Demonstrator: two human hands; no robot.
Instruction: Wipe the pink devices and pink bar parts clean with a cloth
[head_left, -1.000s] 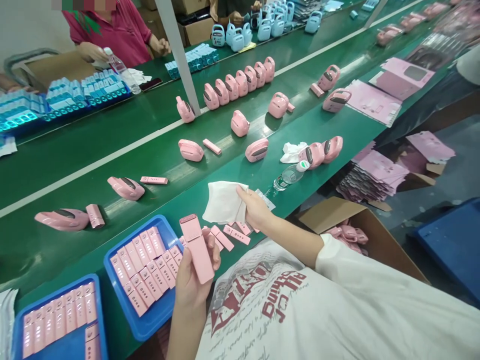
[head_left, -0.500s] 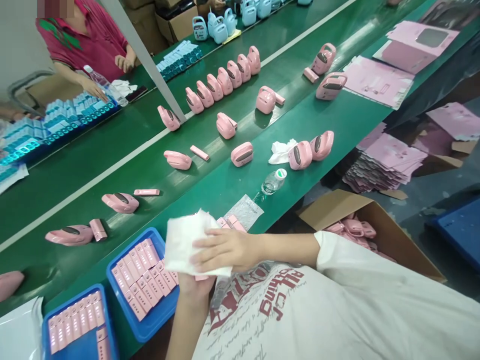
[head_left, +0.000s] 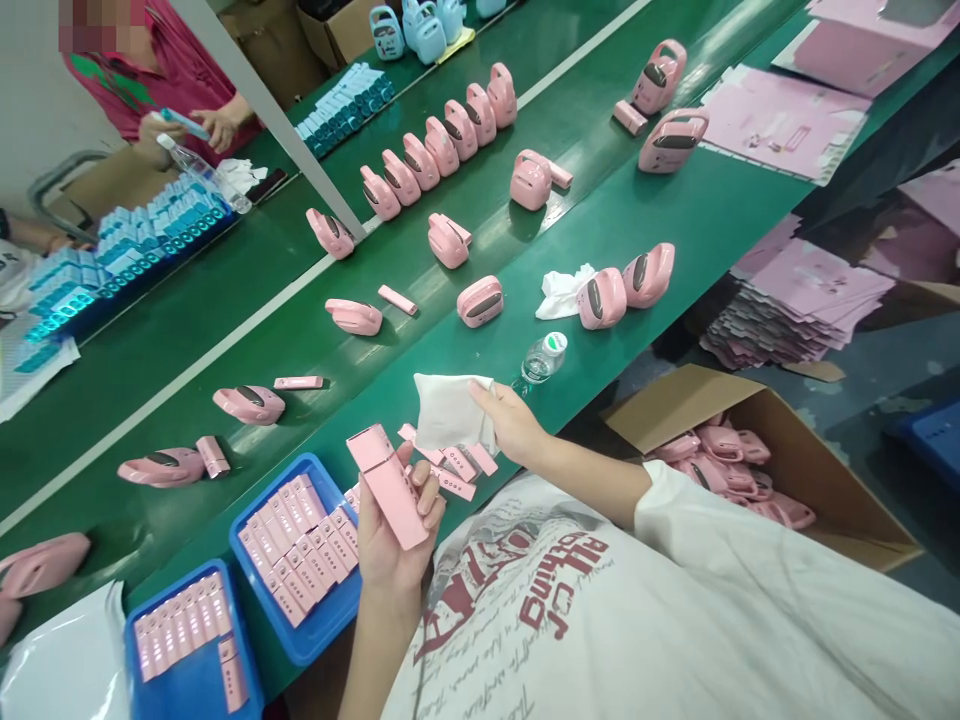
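Observation:
My left hand (head_left: 394,535) is closed round a flat pink oblong device (head_left: 386,483), held upright over the near edge of the green belt. My right hand (head_left: 514,425) pinches a white cloth (head_left: 448,411) just above several small pink parts (head_left: 457,465) lying on the belt. The cloth is lifted clear of the pink device. Beside my left hand stands a blue tray (head_left: 319,625) filled with several pink oblong devices in rows. A second blue tray (head_left: 199,690) with more of them sits at the lower left.
Several pink handheld units (head_left: 480,300) lie scattered along the green conveyor (head_left: 675,220). A water bottle (head_left: 541,360) lies near my right hand. A cardboard box (head_left: 840,500) of pink units stands at the right. Across the belt a person in red (head_left: 180,85) works beside blue items.
My right hand has lifted the cloth off the pink device and moved it away toward the belt, uncovering the device in my left hand.

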